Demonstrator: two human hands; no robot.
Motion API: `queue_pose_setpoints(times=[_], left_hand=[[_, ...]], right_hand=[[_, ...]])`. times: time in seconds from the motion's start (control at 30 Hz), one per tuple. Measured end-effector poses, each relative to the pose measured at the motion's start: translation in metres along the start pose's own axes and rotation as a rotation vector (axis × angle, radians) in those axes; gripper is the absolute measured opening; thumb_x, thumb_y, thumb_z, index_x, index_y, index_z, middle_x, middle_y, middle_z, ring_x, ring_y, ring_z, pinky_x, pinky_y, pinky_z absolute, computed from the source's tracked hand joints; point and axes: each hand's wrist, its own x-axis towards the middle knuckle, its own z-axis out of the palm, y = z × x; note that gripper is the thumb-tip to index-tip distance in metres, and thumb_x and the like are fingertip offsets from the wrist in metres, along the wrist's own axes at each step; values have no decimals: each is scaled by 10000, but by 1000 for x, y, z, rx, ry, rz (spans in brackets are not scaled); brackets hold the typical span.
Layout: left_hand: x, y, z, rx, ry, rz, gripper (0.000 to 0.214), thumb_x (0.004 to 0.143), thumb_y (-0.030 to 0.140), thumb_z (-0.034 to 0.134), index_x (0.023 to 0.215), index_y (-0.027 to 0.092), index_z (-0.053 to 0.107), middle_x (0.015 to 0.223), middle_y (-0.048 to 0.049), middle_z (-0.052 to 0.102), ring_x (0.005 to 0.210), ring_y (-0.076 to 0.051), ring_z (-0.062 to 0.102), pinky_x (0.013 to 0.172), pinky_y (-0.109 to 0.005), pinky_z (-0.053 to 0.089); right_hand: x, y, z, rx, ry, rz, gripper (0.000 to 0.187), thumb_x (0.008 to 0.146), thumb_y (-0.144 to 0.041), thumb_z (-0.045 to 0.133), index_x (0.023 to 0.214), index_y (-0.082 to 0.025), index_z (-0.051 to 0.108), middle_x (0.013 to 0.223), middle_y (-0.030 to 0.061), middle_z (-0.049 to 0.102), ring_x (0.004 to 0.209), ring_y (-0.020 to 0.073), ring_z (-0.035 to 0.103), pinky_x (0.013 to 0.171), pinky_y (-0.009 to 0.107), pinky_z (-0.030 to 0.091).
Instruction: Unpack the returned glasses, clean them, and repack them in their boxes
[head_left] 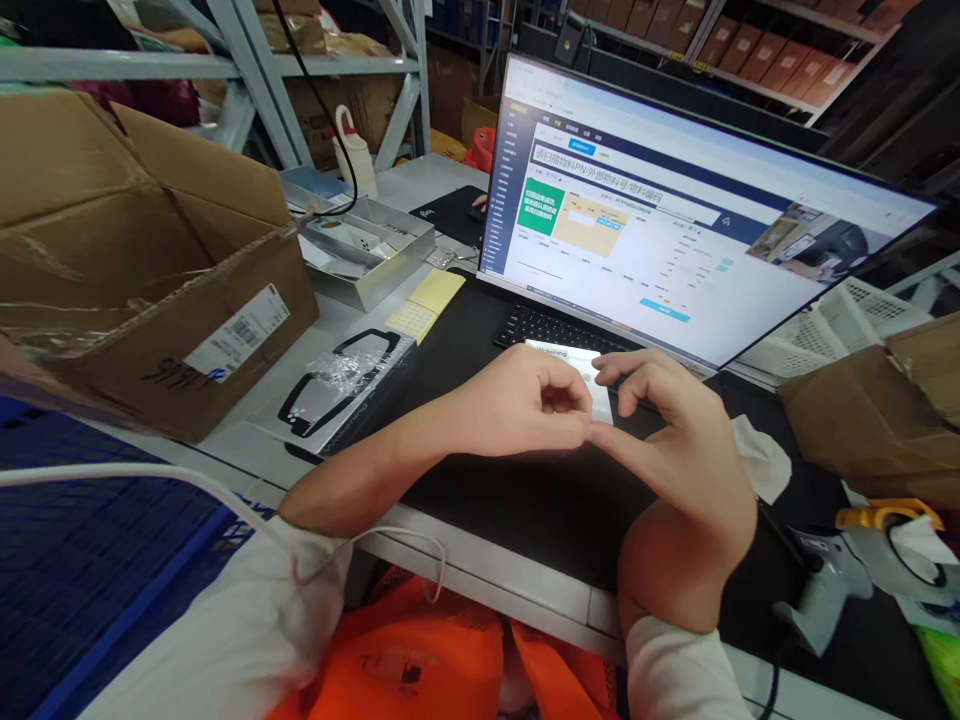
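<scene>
My left hand (525,400) is closed in a pinch above the black desk mat (517,500); what its fingertips hold, if anything, is hidden. Directly behind it shows a small flat white packet (600,405) with dark lettering along its top edge. Whether that packet is held or lies on the mat, I cannot tell. Facing it from the right, my right hand (675,440) has its fingers curved and apart. Its thumb tip meets the left fingertips, while its index fingertip is close to the packet's right edge.
A monitor (637,220) stands behind a keyboard (547,330). Leftward are a boxed item in clear wrap (345,385), yellow paper slips (427,300), a metal tray (375,245) and an open carton (172,260). Rightward are crumpled tissue (761,460), a scanner (825,585) and another carton (877,420).
</scene>
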Motion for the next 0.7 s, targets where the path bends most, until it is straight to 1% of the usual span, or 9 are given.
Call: queue_pose_setpoints(times=[0.1,0.2,0.57,0.7], left_hand=[[0,-1,2,18,59,-14,99,734,192,663,660,126,674,645,5,631,614,-92,524,563,-198,399],[1,-1,3,-15,98,-20,91,727,180,661,656,123,667,635,7,630,609,-90,526,567,-196,405],[-3,1,1,-83,149,11,94,740,169,648,661,120,659,653,-8,632,620,-102,551,578,-213,427],[-3,3,1,-89,159,54,87,742,163,641,668,125,667,661,-11,647,619,-103,560,586,-217,438]], right_hand=[[0,1,3,-77,53,-32,354,853,-337,785,784,-238,453,1008,61,658,1054,250,661,853,363,506],[0,2,5,-114,94,-53,355,853,-323,783,781,-239,446,998,58,661,1048,252,666,850,371,504],[2,1,11,-117,215,-108,401,816,-316,824,758,-235,436,941,46,671,986,251,685,835,386,521],[1,0,10,-118,245,-106,410,806,-318,833,743,-235,437,924,42,670,961,247,686,819,386,531]])
